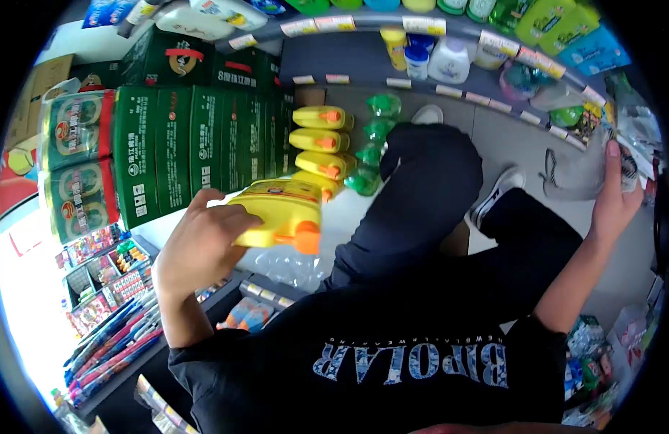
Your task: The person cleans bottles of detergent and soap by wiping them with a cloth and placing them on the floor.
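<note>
My left hand [204,239] is closed on a yellow bottle [276,206] with an orange cap, tilted with the cap toward me. The fingers wrap its near left side, and the grip itself is partly hidden. Beyond it, several matching yellow bottles [318,140] stand in a row on the floor, beside a row of clear bottles with green caps [376,130]. Out to the right, my right hand [618,192] is closed on a crumpled, greyish see-through piece [577,173] that looks like plastic film.
Green beer cartons [197,137] are stacked at the left. A shelf [334,54] with price tags and bottles runs across the back. My bent legs [421,202] take up the middle of the floor. Clear plastic wrap [287,267] lies below the held bottle.
</note>
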